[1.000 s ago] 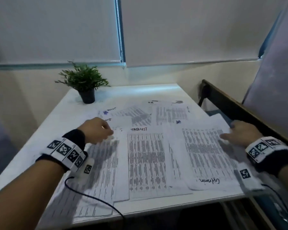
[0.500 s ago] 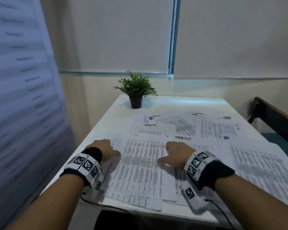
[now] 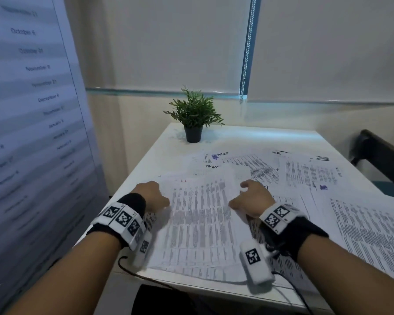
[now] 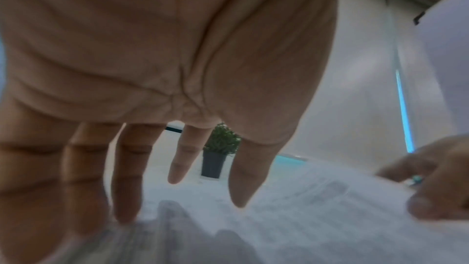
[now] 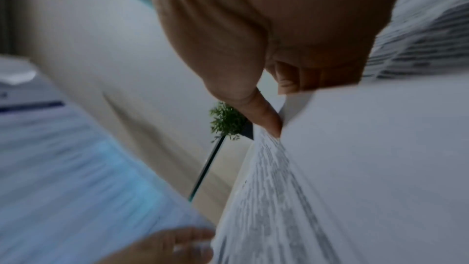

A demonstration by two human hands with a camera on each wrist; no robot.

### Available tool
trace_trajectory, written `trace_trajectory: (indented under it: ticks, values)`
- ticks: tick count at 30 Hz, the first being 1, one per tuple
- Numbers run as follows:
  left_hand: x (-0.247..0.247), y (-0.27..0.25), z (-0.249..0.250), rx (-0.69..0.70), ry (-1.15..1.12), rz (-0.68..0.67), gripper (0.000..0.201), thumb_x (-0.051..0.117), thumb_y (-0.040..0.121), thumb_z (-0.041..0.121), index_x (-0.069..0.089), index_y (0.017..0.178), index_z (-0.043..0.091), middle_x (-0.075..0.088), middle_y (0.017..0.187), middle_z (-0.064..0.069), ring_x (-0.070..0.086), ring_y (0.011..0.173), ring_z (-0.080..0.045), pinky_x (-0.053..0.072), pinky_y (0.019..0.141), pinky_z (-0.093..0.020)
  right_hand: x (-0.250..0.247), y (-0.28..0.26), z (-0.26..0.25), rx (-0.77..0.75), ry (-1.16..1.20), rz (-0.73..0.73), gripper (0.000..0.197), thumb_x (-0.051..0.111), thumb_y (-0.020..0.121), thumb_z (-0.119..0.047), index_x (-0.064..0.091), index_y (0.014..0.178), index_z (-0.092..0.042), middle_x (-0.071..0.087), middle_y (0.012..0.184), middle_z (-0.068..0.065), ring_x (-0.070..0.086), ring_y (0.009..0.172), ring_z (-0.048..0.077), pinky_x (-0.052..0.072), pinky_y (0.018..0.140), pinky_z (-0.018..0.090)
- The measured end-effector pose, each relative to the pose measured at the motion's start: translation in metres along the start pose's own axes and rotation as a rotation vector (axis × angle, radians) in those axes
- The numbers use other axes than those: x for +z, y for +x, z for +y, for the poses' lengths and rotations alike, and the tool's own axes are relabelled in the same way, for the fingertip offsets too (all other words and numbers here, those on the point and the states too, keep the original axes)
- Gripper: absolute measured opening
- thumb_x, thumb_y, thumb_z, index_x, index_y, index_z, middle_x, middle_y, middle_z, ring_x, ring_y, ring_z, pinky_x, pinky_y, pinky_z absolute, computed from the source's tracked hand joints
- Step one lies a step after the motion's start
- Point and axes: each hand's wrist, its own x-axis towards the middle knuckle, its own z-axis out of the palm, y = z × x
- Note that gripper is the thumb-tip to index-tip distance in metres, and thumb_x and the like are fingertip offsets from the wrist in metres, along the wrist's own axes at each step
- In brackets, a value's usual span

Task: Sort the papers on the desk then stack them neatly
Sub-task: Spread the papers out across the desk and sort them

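- Pinching the right edge of the front sheet [image 3: 198, 221] is what my right hand [image 3: 251, 198] is up to: thumb on top, fingers curled under the lifted edge in the right wrist view.
- Left hand [image 3: 154, 196] sits at that sheet's left edge — fingers straight and spread, pointing down at the paper in the left wrist view. I can't tell if the tips touch.
- That sheet has "H.R." at its top and lies at the desk's [image 3: 248, 137] front left, on top of other papers.
- More printed sheets [image 3: 305, 176] are spread overlapping behind it and off to the right.
- Small potted plant [image 3: 193, 119] stands at the far edge — clear of the papers.
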Motion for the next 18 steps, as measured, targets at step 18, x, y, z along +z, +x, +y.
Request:
trace_trajectory:
  ticks: [18]
  values:
    - [0.009, 0.007, 0.005, -0.021, -0.176, -0.057, 0.108, 0.076, 0.081, 0.053, 0.01, 0.163, 0.029, 0.038, 0.157, -0.02, 0.05, 0.136, -0.04, 0.052, 0.106, -0.05, 0.038, -0.008, -0.038, -0.079, -0.228, -0.153, 0.028, 0.08, 0.083, -0.013, 0.056, 0.097, -0.009, 0.057, 0.081, 0.0, 0.059, 0.071, 0.015, 0.052, 0.06, 0.024]
